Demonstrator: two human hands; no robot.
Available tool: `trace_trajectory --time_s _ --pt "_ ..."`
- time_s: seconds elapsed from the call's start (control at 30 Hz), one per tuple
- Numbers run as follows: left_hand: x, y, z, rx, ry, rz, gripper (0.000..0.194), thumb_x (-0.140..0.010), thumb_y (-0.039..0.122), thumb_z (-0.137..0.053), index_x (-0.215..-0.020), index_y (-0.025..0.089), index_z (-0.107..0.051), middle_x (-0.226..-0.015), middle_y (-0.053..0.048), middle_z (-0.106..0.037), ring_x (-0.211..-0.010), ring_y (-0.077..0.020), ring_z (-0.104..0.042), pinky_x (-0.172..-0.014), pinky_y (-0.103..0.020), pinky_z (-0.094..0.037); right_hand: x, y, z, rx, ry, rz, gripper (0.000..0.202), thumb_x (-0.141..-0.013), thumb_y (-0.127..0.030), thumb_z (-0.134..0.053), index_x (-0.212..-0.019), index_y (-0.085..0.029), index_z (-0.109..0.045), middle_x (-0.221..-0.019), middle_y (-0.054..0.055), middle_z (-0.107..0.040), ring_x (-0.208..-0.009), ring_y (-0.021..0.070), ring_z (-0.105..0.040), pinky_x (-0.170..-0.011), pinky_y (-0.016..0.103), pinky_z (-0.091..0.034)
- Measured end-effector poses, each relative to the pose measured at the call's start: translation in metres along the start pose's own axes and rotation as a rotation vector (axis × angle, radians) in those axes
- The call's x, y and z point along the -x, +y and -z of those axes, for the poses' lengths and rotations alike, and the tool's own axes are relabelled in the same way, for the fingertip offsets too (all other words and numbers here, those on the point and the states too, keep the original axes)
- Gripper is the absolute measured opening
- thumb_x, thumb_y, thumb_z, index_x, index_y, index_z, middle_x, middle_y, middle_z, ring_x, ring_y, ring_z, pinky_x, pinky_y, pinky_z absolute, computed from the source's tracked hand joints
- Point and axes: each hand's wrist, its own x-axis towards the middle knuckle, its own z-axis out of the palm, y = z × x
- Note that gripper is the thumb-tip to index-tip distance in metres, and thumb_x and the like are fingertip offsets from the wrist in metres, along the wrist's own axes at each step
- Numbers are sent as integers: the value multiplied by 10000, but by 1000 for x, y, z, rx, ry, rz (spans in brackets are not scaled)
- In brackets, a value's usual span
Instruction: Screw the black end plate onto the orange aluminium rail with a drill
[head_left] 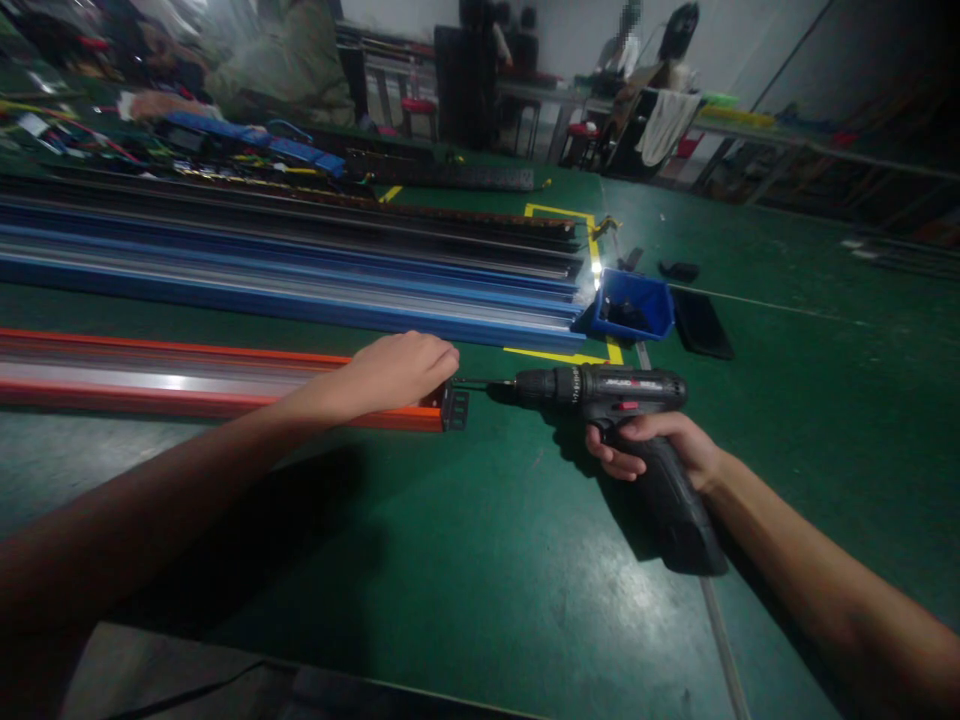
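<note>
Where the light strikes it, the green desk shows a smooth, scuffed, half-glossy top. Across its far part lies a stack of long blue strips, straight and ridged, with dark strips behind. Nearer, roughly parallel: one long orange channel, orange along both edges, pale and metallic-looking between, right end near mid-desk. Right of that end, the power drill: black casing, red switch, rounded body level, handle slanting to lower right. Beyond the drill, a blue bin, open-topped, dark pieces inside; a flat black slab just beside it. At the channel's right end, a black end piece, thin, with slots. Smallest: the drill bit, slim and straight, tip at or just beside the end piece; contact cannot be told.

Pose: left forearm reaches in from lower left. Left grip bends over the channel's right end, back of the hand up, fingertips hidden; cannot tell whether it clasps or only presses. Right forearm enters from lower right; right grip is wrapped round the drill's handle, fingers curled near the trigger.
</note>
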Motion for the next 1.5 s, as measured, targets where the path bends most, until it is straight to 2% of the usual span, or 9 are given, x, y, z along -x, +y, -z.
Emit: trace_trajectory --time_s 0.13,0.4,0.7,0.93,1.33,1.5 --pt "-1 0 2 34 -19 26 383 -1057 270 -325 -1012 170 -692 -1003 -97 -741 -868 -244 -686 -700 -338 -456 0 0 -1 6 -12 9 285 -855 -175 -674 -1057 1 -772 -875 123 -703 -572 84 -534 -611 223 -521" --pt "1 -3 -3 -33 2 -42 321 -1018 219 -380 -1090 149 -685 -1052 -119 -739 -918 -253 -686 -743 -341 -473 1 0 2 5 0 0 282 -866 -179 -670 -1061 1 -766 -877 128 -703 -570 85 -538 -624 229 -527" --pt "-2 -4 -2 37 1 -9 320 -1019 262 -387 -1049 178 -695 -1028 -106 -750 -901 -246 -695 -739 -329 -478 -1 -1 -1 15 13 5 272 -860 -183 -657 -1039 -5 -758 -884 128 -693 -558 92 -524 -594 244 -518" --pt "0 -3 -1 49 -2 -6 298 -995 230 -413 -1051 172 -699 -1050 -109 -753 -922 -247 -693 -770 -331 -486 0 -1 2 9 12 -6 279 -858 -195 -666 -1045 0 -738 -884 132 -693 -560 89 -527 -598 240 -519" --pt "0 -4 -4 -34 2 -47 304 -1007 221 -388 -1075 163 -678 -1058 -116 -743 -920 -261 -697 -730 -342 -471 0 -2 0 9 28 -7 268 -853 -198 -665 -1021 -3 -739 -876 134 -689 -568 92 -515 -594 245 -514" --pt "-1 -4 -3 1 3 -24 332 -1022 246 -365 -1048 170 -687 -1053 -116 -749 -910 -261 -697 -734 -348 -477 0 -2 0 20 34 -9 271 -848 -213 -679 -1014 -16 -761 -865 124 -693 -558 93 -487 -584 248 -497"
